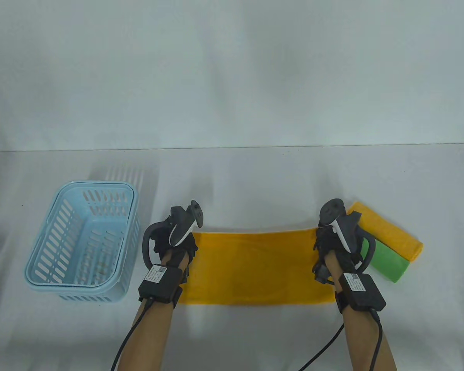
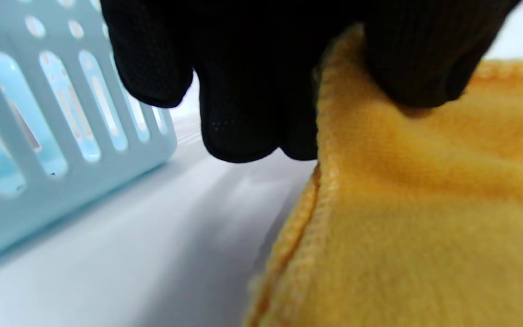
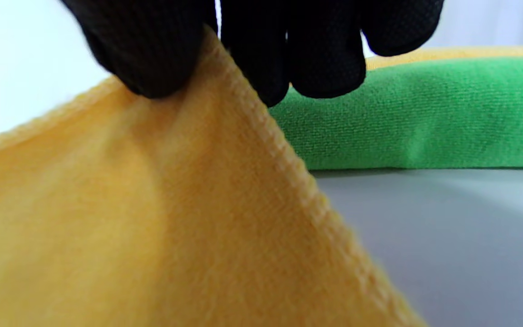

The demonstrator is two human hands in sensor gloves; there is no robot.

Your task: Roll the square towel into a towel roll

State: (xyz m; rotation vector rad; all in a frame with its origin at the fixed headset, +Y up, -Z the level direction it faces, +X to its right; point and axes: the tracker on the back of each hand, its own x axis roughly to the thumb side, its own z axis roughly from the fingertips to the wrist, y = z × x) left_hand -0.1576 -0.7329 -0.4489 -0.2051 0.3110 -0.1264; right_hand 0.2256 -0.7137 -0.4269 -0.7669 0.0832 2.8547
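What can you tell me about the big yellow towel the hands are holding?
The yellow towel is a soft, fuzzy cloth with a stitched hem. It lies as a wide band on the white table, apparently folded double. The left hand pinches its far left corner, lifted slightly; the right hand pinches its far right corner. It is not rolled yet. A blue basket stands to its left; green and yellow towel rolls lie to its right.

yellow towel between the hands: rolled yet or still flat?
Flat, not rolled: the yellow towel lies as a wide band, left hand and right hand pinching its far corners. Folded double? Cannot tell.
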